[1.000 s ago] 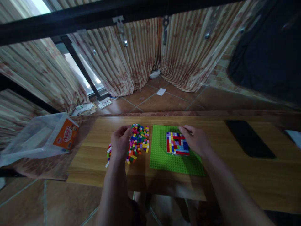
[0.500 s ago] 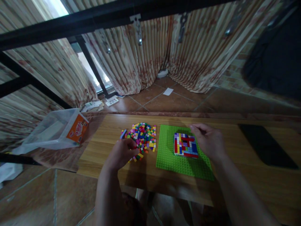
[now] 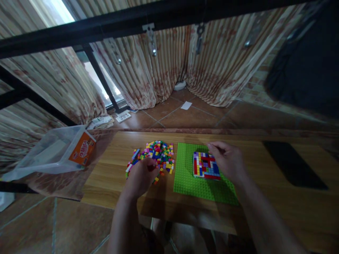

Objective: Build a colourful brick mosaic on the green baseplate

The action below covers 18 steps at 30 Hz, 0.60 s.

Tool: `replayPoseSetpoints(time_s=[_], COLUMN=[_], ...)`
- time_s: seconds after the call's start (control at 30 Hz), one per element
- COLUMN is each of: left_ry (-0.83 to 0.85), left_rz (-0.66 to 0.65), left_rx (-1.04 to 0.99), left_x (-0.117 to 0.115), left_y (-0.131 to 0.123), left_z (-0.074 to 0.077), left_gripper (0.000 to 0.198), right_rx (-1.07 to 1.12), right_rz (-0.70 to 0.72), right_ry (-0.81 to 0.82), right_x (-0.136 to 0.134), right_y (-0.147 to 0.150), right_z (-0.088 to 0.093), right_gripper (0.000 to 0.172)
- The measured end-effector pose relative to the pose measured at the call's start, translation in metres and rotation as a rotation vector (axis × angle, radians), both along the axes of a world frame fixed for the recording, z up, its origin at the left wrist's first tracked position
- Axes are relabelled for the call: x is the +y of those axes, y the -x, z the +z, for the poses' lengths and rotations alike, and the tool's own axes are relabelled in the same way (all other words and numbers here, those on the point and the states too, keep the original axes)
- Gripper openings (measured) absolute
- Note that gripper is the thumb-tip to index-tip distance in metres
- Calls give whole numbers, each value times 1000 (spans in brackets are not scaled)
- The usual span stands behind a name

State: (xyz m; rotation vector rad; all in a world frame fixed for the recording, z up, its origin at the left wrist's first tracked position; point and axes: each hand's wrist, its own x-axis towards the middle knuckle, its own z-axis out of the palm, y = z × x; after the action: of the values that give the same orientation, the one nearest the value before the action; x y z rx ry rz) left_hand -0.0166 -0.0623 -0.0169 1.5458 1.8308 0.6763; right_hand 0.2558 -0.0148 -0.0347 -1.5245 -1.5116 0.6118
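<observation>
Several loose toy bricks point(image 3: 167, 155) in many colours lie heaped on the wooden table. My left hand point(image 3: 143, 176) is over the near side of this heap, its thumb and fingers pinched together. Whatever sits between those fingertips is too small and dark to name. To the right, a flat green baseplate point(image 3: 182, 181) carries a low square brick build point(image 3: 206, 173) in red, blue, yellow, white and purple, with a dark gap near its middle. My right hand point(image 3: 229, 160) is closed in a pinch over the build's far right corner. Its fingers hide anything they hold.
A clear plastic bin point(image 3: 53, 155) with an orange label stands left of the table point(image 3: 103, 176). A dark flat panel point(image 3: 293, 164) lies at the table's right. Behind are curtains point(image 3: 169, 63) and a black metal bar point(image 3: 119, 30) across the top.
My left hand has shifted a little right across the heap, uncovering bricks on its left side. My right hand has moved slightly left, closer over the build. The whole view has shifted a little.
</observation>
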Motion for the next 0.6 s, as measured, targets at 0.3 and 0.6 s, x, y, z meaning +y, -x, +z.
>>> replayPoseSetpoints(time_s=[0.3, 0.6], left_ry=[-53, -110], left_rz=[8, -20], left_rx=[-686, -663], left_x=[6, 4], left_y=[-46, -80], left_z=[9, 4], left_gripper=[29, 24], right_rx=[105, 76], right_rz=[397, 450], right_ry=[-67, -50], right_x=[-24, -26], right_y=[44, 44], right_z=[18, 19], right_gripper=[18, 15])
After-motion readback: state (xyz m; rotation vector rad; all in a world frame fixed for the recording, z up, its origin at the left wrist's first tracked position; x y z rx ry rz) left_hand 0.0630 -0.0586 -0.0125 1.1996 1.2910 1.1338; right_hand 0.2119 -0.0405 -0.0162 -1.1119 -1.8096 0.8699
